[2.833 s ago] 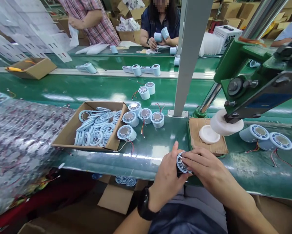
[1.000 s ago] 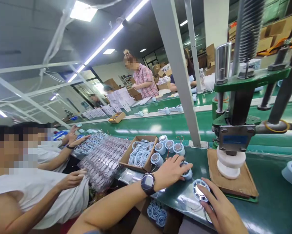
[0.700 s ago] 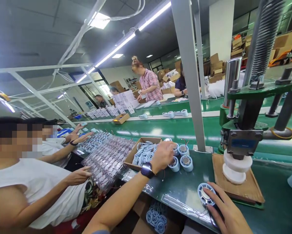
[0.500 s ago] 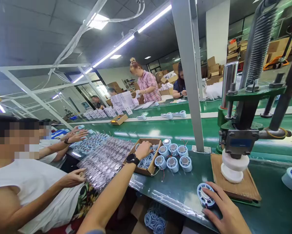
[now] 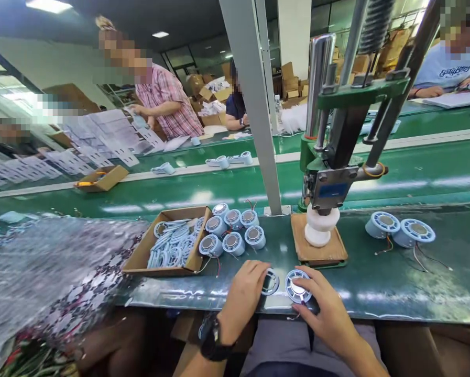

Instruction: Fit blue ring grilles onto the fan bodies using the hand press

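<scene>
In my left hand (image 5: pixel 246 290) is a thin light-blue plastic ring (image 5: pixel 271 283), pinched between the fingers just above the green bench. Close to its right, my right hand (image 5: pixel 325 301) grips a round light-blue housing (image 5: pixel 297 286) with a silver disc in its middle and slots around its rim. The fingers wrap its right side, and a short wire hangs below. A cardboard box (image 5: pixel 140 259) to the left holds many similar rings. Beside that box stand several blue housings (image 5: pixel 233 242) with silver discs and loose wires.
A hand press (image 5: pixel 323 191) with white round pads stands on a brown board (image 5: pixel 340 250) beyond my hands. Two more blue housings (image 5: pixel 417 230) sit to the right. A grey post (image 5: pixel 258 104) rises behind the bench. Other people sit or stand across the green belt.
My left hand has come out of the ring box with a ring and is now beside the housing in my right hand. The view has turned to the right.
</scene>
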Demonstrator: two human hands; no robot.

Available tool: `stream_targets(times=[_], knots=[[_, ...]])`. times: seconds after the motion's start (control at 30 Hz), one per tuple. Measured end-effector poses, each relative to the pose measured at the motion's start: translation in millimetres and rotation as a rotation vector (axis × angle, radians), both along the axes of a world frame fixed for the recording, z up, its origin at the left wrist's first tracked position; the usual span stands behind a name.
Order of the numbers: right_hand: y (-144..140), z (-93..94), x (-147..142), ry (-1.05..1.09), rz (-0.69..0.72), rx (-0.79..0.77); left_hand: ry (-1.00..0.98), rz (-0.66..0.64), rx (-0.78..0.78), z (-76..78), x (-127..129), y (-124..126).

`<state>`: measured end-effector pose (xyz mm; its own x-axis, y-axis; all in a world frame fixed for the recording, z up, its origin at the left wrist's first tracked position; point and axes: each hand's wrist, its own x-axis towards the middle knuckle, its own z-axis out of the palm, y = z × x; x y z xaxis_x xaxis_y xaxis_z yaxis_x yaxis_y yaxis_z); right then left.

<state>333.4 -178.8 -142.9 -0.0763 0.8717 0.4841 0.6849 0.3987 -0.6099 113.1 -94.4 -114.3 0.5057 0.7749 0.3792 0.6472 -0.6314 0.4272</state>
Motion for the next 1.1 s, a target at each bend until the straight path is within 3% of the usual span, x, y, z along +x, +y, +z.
stream_targets(times=[0.1,0.2,0.37,0.43,0.53,0.63,0.9,1.1], knots=[[-3,-1.0,4,0.004,0.002,0.042,-0.026,0.081,0.009,-25.2,21,-7],[-6,-1.8,4,0.015,-0.009,0.069,-0.038,0.171,-0.014,-33.7,16,-17],[-8,-10.3,-6,0.046,-0.119,0.033,-0.175,0.285,-0.099,-26.2,11,-41],[-7,-13.3,-10,0.055,-0.113,0.010,-0.235,0.202,-0.146,-15.2,17,-46],[-6,-15.3,-11,0.073,-0.089,-0.001,-0.183,-0.044,-0.110,0.4,31,-48],[-6,-15.9,-11,0.084,-0.092,0.014,-0.153,-0.079,-0.062,5.8,43,-49],[-6,-19.0,-13,0.123,-0.098,0.032,-0.267,0.052,-0.196,-8.8,50,-59],[-5,-17.5,-11,0.056,-0.086,0.021,-0.517,0.148,-0.359,-28.3,61,-71]])
